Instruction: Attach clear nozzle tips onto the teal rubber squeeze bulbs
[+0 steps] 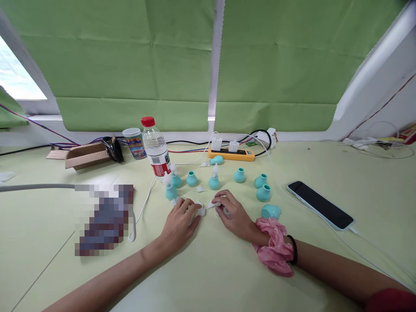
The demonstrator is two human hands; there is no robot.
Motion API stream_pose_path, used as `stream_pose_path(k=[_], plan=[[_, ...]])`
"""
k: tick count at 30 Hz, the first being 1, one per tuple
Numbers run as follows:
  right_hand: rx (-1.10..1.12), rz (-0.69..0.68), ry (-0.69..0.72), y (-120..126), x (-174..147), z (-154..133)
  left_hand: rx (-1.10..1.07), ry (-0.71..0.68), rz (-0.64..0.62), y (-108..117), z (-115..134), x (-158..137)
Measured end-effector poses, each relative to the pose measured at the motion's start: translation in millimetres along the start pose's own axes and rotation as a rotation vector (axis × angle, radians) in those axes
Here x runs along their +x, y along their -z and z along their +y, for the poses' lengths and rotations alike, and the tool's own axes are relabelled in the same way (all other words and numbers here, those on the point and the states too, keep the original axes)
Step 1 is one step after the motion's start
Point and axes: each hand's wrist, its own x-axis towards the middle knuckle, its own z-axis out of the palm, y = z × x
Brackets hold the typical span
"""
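Observation:
My right hand [235, 219] has its fingers closed around a small translucent white tip [214, 204] with a pointed end. My left hand [180, 221] rests opposite it, fingers curled together against a few translucent pieces [201, 211]; whatever lies inside its grasp is hidden. Past the hands stand several teal squeeze bulbs, some with open necks, such as the bulb [191, 178] in the middle. A bulb [214, 182] straight ahead carries a translucent tip, as does one [170, 191] near my left hand. Beside my right wrist a bulb [271, 211] lies on its side.
A red-capped water bottle [156, 147], a paper cup [134, 143] and an open cardboard box [87, 156] stand at the back left. An orange power strip [231, 154] with chargers lies behind the bulbs. At right is a phone [320, 203] on a cable. A blurred patch [105, 221] covers something at left.

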Motion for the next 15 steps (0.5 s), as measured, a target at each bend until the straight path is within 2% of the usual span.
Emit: stream_pose_path(k=[4,8,15], plan=[[0.06,-0.013,0.023,2.8,0.3,-4.0,0.014,0.043,0.008,1.5,1.3,1.0],[0.092,-0.083,0.061,6.6,-0.4,-8.7,0.008,0.057,-0.003,2.3,1.8,1.8],[-0.086,-0.149,-0.004,2.3,-1.8,-4.3,-0.074,-0.033,0.011,2.3,2.0,3.1]])
